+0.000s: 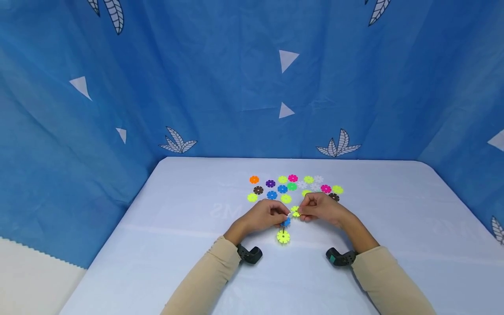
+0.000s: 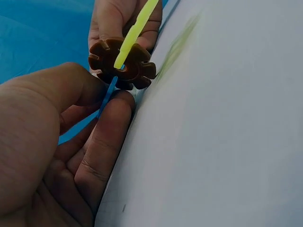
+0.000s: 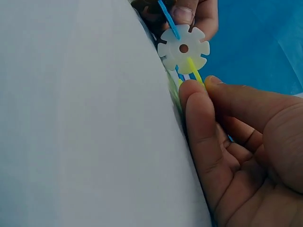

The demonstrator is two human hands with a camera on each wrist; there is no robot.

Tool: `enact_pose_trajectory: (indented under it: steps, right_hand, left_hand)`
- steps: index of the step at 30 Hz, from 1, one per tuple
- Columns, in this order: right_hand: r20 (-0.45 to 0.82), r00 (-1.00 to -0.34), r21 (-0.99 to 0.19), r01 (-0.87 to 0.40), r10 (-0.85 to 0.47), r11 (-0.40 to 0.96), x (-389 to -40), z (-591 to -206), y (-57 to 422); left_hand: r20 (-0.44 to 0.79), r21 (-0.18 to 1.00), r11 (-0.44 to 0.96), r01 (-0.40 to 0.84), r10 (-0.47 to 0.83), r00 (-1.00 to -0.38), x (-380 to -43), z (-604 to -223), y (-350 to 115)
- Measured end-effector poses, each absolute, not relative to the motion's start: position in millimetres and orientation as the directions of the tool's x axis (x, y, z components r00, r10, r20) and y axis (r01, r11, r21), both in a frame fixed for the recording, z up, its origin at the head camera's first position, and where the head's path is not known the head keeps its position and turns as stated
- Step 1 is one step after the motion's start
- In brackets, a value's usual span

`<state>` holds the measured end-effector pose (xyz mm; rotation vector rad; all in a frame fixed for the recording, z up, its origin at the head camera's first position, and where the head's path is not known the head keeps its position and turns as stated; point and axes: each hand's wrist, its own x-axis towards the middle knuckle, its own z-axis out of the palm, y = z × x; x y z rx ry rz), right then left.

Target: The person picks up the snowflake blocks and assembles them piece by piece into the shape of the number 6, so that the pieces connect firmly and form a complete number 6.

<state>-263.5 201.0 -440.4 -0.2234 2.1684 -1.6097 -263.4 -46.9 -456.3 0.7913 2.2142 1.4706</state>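
My left hand pinches a blue notched disc between thumb and fingertips. In the left wrist view, a brown notched disc joins that blue piece to a yellow disc. A white notched disc sits at the blue piece's other side in the right wrist view. My right hand pinches another yellow disc, edge-on, its rim meeting the white disc; how deep it sits in the slot I cannot tell. Both hands are close together, low over the white table.
Several loose notched discs lie beyond the hands, among them an orange disc, a purple disc, a green disc and a pink disc. A blue patterned curtain hangs behind the table.
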Motion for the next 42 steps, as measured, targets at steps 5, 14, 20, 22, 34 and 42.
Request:
enact_pose_trajectory:
  steps: [5, 14, 20, 22, 34, 42]
  right_hand:
    - [-0.185, -0.928, -0.891, 0.02, -0.323, 0.454, -263.5, -429.2, 209.2]
    - [-0.055, -0.998, -0.553, 0.041, 0.013, 0.832, -269.0, -416.7, 254.5]
    - [-0.089, -0.996, -0.536, 0.051, 0.004, 0.843, -271.2, -423.0, 263.8]
    - [-0.091, -0.996, -0.537, 0.055, 0.007, 0.842, -271.2, -423.9, 263.5]
    - [-0.154, -0.988, -0.573, 0.065, -0.03, 0.817, -269.6, -422.1, 263.9]
    - [-0.173, -0.98, -0.61, 0.025, -0.102, 0.792, -266.4, -415.7, 260.8]
  left_hand:
    - [0.01, 0.919, 0.303, 0.254, 0.624, -0.781, -263.2, -457.5, -46.1]
    - [-0.004, 0.92, 0.31, 0.24, 0.62, -0.785, -262.7, -457.5, -47.5]
    - [0.003, 0.918, 0.309, 0.251, 0.625, -0.78, -263.4, -457.8, -48.0]
    - [0.008, 0.917, 0.306, 0.256, 0.629, -0.777, -263.6, -457.5, -48.0]
    - [-0.002, 0.91, 0.324, 0.26, 0.629, -0.777, -264.2, -456.2, -48.2]
    - [0.0, 0.912, 0.319, 0.258, 0.629, -0.777, -264.5, -456.6, -47.7]
